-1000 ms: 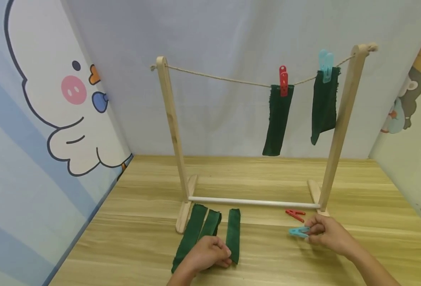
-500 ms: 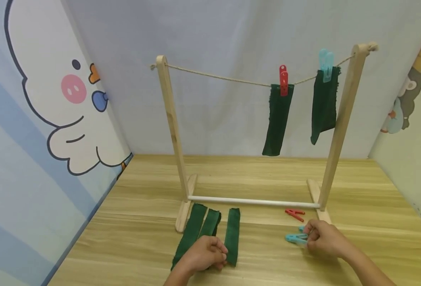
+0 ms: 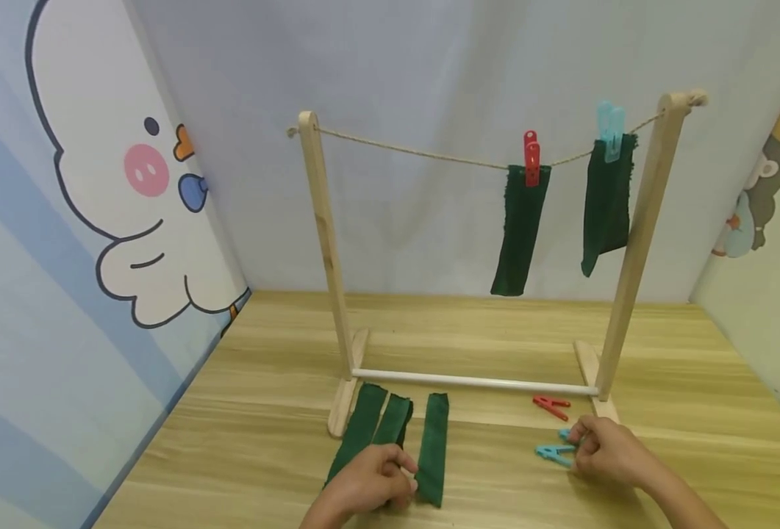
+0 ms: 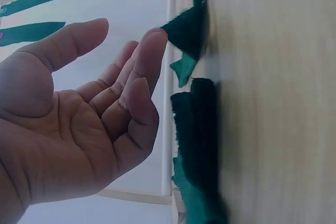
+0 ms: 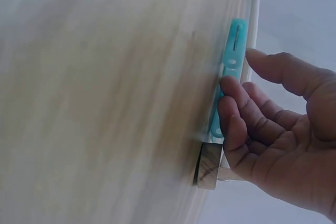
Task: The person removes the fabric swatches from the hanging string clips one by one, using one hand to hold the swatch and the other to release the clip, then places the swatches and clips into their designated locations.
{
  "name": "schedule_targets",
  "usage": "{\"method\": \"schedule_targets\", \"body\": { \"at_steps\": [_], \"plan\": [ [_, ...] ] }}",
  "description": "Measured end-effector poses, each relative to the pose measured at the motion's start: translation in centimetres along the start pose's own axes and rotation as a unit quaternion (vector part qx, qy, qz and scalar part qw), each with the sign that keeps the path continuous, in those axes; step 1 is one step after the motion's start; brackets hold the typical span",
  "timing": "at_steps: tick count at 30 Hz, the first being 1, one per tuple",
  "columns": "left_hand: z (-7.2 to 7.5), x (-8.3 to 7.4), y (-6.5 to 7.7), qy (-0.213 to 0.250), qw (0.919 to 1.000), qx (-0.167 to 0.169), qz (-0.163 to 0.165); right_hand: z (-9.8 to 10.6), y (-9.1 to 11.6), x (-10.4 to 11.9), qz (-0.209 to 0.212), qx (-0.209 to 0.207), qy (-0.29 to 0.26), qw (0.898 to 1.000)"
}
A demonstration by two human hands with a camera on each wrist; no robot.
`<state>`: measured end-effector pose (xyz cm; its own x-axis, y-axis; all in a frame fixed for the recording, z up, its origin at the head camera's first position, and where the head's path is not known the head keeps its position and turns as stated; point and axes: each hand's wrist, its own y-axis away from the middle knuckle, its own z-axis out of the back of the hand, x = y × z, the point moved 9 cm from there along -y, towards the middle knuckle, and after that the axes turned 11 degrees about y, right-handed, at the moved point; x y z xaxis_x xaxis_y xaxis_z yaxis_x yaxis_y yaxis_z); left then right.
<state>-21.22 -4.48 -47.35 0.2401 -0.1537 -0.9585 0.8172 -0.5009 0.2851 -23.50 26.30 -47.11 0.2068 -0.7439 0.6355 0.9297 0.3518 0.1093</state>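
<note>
My left hand (image 3: 375,479) is over green cloth strips on the table. In the left wrist view its thumb stands apart from the loosely bent fingers, with nothing between them. Left of the hand lie one green strip (image 3: 365,422) and a second strip (image 3: 392,420), both partly hidden by it. A third strip (image 3: 433,448) lies to its right, close to the fingertips. My right hand (image 3: 604,450) is beside a light blue clothespin (image 3: 553,455) on the table. Another blue clothespin (image 3: 564,434) is partly behind its fingers. In the right wrist view, thumb and fingers are apart.
A red clothespin (image 3: 551,406) lies behind the blue ones. Behind stands a wooden rack (image 3: 326,246) with a rope (image 3: 416,152). A red clothespin (image 3: 531,163) and a blue clothespin (image 3: 612,134) hold green cloths on the rope. A white crossbar (image 3: 476,380) joins the posts.
My right hand has let go of the blue clothespin it pinched, which now lies on the table. The left hand has drawn slightly away from the right-hand strip. The head view has shifted slightly.
</note>
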Motion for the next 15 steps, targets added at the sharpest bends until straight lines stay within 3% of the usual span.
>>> {"method": "schedule_targets", "body": {
  "at_steps": [8,15],
  "plan": [
    [0.3,-0.8,0.2,-0.001,0.9999,-0.003,-0.014,1.0,0.7,0.2,0.004,0.002,-0.030,1.000],
    [1.0,-2.0,-0.1,0.011,0.9986,0.016,-0.049,3.4,1.1,1.2,0.009,-0.007,-0.072,0.997]
  ]
}}
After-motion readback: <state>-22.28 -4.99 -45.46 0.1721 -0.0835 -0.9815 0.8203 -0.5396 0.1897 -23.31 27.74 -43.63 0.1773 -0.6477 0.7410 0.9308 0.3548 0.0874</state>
